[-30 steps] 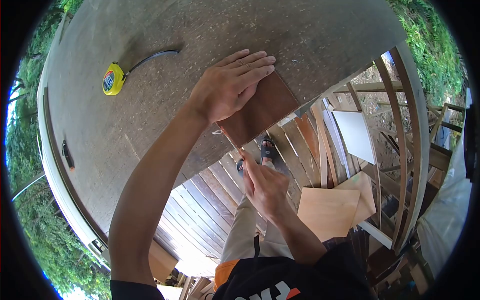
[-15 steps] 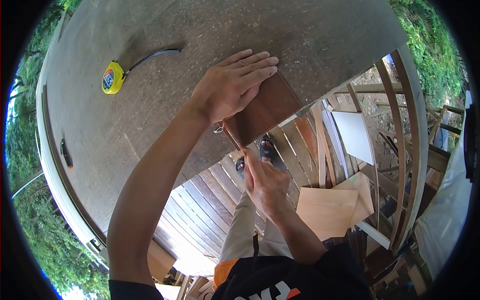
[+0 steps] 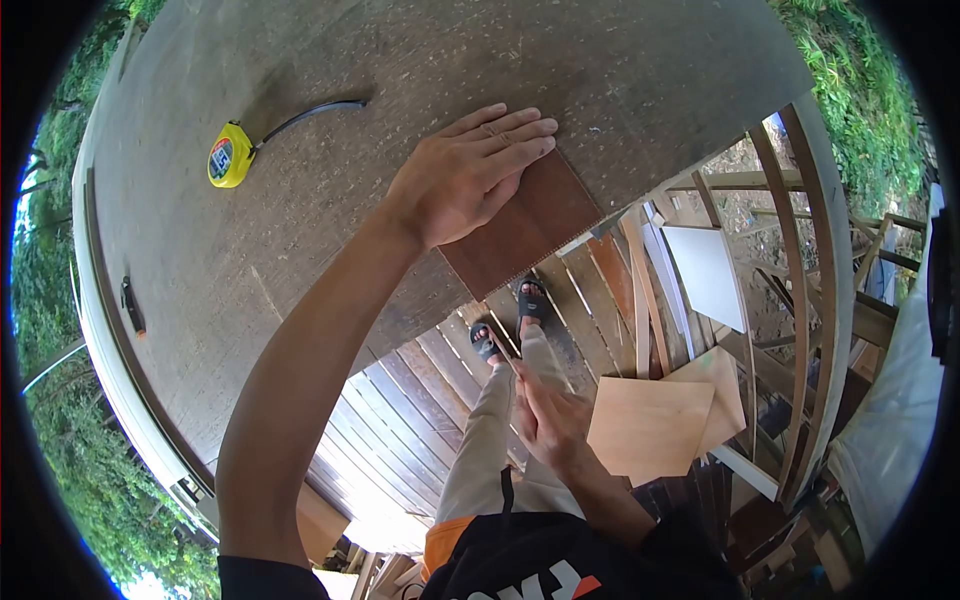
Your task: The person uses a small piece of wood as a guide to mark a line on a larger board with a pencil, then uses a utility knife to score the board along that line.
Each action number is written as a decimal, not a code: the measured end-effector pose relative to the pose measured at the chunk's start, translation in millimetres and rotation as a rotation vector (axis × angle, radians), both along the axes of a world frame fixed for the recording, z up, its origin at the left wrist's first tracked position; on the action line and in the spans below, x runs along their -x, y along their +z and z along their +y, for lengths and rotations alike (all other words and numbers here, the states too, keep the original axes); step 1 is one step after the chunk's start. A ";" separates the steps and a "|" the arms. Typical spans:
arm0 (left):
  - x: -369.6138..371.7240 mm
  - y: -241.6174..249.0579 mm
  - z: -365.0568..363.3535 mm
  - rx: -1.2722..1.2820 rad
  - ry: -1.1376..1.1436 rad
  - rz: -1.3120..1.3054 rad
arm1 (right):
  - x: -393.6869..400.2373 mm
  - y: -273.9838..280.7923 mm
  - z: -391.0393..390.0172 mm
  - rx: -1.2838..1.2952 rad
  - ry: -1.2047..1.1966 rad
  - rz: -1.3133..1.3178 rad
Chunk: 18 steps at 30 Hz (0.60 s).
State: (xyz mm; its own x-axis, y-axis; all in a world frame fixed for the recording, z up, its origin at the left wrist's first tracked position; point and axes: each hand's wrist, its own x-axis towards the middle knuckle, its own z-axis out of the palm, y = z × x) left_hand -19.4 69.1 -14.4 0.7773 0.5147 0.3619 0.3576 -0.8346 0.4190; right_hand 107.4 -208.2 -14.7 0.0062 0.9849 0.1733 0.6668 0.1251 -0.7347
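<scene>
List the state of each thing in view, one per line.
Left hand: open, flat, pressing on the brown board.
Brown board: flat on the workbench, its near corner over the edge.
Right hand: open, empty, below the workbench edge.
Tape measure: lying on the workbench, untouched.
Workbench: bearing board and tape.

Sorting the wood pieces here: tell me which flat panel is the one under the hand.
The dark brown panel on the worktable, overhanging its edge, lies under the left hand. The pale plywood square and white panel lie down on the floor, untouched.
</scene>
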 end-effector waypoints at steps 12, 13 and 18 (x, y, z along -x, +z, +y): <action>-0.3 2.1 1.6 -0.009 0.008 0.011 | 19.0 0.4 62.7 0.029 -0.005 -0.086; -0.3 1.4 1.6 -0.014 0.008 0.012 | 19.0 1.3 62.8 0.029 -0.005 -0.086; 0.0 2.3 0.8 -0.009 0.009 0.016 | 16.7 1.3 62.1 0.052 0.015 -0.117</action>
State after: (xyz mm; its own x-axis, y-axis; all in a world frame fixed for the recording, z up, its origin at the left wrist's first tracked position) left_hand -19.4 69.9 -12.1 0.7785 0.5181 0.3543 0.3713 -0.8353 0.4055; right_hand 90.7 -146.1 -13.5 -0.0262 0.9923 0.1209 0.7464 0.0999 -0.6579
